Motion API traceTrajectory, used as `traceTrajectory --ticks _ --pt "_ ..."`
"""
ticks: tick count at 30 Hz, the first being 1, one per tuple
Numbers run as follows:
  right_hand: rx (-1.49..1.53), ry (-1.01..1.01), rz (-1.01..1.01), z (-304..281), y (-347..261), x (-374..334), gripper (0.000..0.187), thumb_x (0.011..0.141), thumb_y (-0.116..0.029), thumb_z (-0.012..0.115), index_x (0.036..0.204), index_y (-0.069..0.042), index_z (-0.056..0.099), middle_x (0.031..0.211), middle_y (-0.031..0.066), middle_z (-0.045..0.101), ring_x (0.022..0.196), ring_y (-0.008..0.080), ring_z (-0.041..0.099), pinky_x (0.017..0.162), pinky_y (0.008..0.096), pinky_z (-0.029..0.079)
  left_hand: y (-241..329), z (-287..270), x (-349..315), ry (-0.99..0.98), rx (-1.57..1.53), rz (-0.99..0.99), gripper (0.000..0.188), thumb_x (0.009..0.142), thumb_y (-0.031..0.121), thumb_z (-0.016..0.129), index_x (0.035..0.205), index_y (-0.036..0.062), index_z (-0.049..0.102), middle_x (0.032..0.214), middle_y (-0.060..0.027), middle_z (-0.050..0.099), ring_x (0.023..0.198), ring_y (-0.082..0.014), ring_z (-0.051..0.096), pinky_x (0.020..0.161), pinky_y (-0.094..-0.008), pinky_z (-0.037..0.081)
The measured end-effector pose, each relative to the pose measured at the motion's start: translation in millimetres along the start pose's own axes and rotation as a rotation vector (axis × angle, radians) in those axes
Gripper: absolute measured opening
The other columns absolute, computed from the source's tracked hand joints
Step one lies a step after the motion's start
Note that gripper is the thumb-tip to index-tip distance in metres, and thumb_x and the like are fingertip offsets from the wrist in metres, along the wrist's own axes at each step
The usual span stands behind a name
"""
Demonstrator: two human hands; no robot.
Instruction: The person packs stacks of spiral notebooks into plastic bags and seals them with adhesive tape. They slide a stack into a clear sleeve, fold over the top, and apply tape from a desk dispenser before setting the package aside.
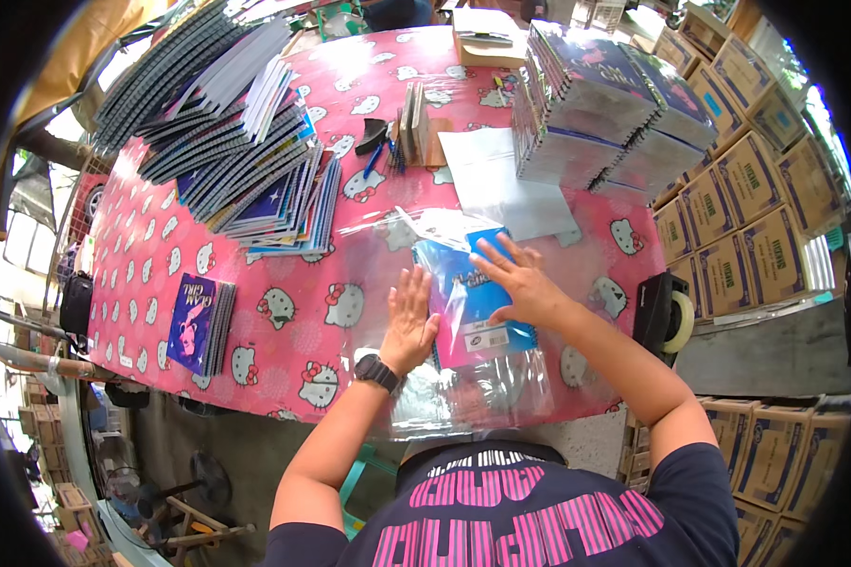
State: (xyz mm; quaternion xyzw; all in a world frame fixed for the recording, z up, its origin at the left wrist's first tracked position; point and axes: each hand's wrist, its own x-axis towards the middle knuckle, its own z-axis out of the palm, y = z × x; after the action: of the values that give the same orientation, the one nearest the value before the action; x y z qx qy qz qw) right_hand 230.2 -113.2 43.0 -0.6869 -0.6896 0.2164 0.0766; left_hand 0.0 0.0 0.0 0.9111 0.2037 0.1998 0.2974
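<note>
Spiral notebook (462, 313) and plastic film (463, 397) are seemingly being aligned by flattened left hand (408, 324) and right hand (528, 289). Folding seems needed next.

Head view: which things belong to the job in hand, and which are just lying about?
Seemingly in the job:
- notebook, under the left hand and right hand
- clear plastic

Probably just lying about:
- blue pen
- fan
- cartons

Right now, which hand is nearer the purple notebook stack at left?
Left. The left hand is right of the purple stack, by the left edge of the blue notebook; the right hand is farther right, over that notebook.
</note>
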Motion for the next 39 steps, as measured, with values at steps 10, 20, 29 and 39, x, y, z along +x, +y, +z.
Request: traceTrajectory --ticks 10,20,29,39 --pt "-0.110 0.110 0.236 -5.8 -36.2 10.4 0.115 0.045 -0.069 0.075 0.143 -0.029 0.029 0.154 0.0117 0.006 0.138 0.0438 -0.007 0.095 0.0751 0.018 12.9 2.4 14.5 -0.118 -0.027 -0.065 0.060 0.089 0.036 0.052 0.144 0.0229 0.030 0.154 0.0005 0.015 0.141 -0.0336 -0.003 0.107 -0.0622 0.001" --pt "-0.051 0.438 0.182 14.5 -32.9 3.4 0.104 0.060 -0.050 0.078 0.144 -0.018 0.025 0.151 0.0128 0.016 0.139 0.0374 0.012 0.104 0.0627 0.020 41.1 -6.0 62.6 -0.260 0.347 -0.042 0.065 0.076 0.059 0.059 0.134 0.0343 0.045 0.150 0.0043 0.025 0.141 -0.0351 -0.003 0.100 -0.0734 0.003" --pt "0.729 0.742 0.285 16.6 -42.5 -207.4 0.008 0.079 -0.013 0.068 0.083 -0.006 0.068 0.083 0.0040 0.067 0.084 0.0164 0.060 0.079 0.0317 0.047 34.7 -3.2 67.4 -0.242 0.305 -0.037 0.064 0.074 0.057 0.064 0.131 0.0326 0.050 0.149 0.0033 0.029 0.140 -0.0368 0.008 0.103 -0.0678 0.009" --pt "0.833 1.051 1.145 33.8 44.2 -317.0 0.019 0.083 -0.016 0.067 0.087 0.003 0.067 0.081 0.0014 0.063 0.075 0.0105 0.056 0.071 0.0250 0.044 31.2 10.5 66.3 -0.192 0.278 0.094 0.062 0.075 0.054 0.065 0.131 0.0305 0.051 0.148 0.0031 0.032 0.138 -0.0389 0.011 0.105 -0.0601 0.018"
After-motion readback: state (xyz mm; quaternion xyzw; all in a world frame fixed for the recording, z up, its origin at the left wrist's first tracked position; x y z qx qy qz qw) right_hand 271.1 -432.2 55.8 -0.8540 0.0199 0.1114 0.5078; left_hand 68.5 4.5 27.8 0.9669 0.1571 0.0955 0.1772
